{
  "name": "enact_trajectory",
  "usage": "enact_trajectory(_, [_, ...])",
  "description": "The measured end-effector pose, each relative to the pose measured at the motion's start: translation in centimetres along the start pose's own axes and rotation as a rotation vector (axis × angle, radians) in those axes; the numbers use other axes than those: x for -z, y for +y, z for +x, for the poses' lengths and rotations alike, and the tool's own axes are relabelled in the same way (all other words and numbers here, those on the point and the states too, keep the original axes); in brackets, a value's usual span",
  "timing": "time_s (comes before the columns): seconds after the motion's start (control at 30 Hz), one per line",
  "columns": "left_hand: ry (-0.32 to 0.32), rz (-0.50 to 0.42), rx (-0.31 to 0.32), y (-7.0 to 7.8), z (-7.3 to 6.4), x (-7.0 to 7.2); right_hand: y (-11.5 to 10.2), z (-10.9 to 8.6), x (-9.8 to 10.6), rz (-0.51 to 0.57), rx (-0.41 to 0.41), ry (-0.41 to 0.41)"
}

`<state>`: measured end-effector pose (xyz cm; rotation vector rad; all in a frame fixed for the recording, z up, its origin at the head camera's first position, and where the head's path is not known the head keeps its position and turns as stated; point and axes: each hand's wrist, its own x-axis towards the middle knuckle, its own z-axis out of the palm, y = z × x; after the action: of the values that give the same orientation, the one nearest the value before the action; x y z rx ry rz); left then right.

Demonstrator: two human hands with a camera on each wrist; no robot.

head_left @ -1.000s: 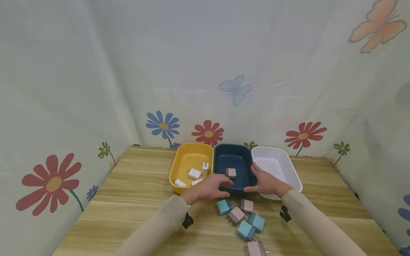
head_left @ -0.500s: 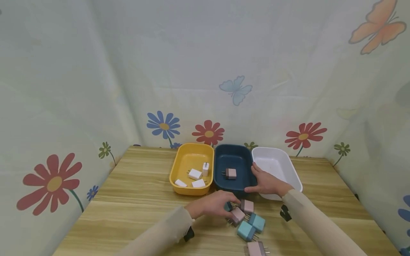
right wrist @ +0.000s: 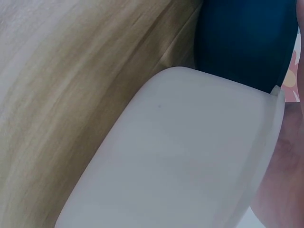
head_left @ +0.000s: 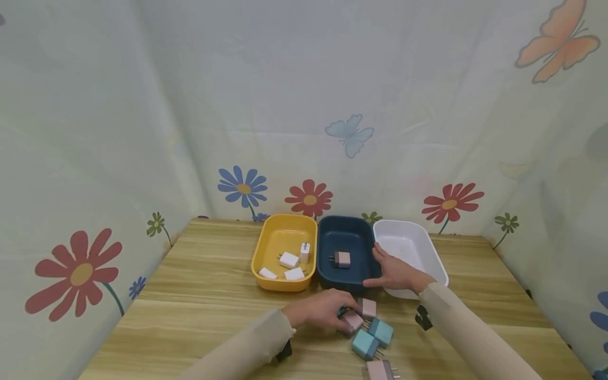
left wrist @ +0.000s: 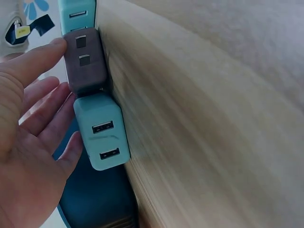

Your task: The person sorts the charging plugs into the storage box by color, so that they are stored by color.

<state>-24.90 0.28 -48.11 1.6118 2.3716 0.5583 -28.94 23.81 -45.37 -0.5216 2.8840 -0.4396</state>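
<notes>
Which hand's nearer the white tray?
Right. The right hand is at the white tray, on the side where it meets the dark blue tray; the left hand is farther off, at the plugs on the table.

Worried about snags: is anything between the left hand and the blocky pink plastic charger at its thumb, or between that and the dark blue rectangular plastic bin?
Nothing visible separates the left hand from the pink charger. Between it and the bin lies a blocky teal plastic charger; another pink one sits to its right.
</notes>
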Motion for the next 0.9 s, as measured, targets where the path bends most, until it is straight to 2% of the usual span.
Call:
enact_trajectory(0.37, [-0.046,0.084,-0.026,0.22,0.44,0.05,0.07,-0.14,-0.21,-0.003,0.016,0.017])
enact_trajectory(0.6, [-0.097,0.116,0.011,0.17,0.43,-0.07,-0.07,-0.39,-0.02,0.015,0.013,-0.001])
enact_trajectory(0.9, [-0.131,0.120,0.032,0.00,0.51,-0.01,0.00,-0.29,-0.01,0.009,0.020,0.012])
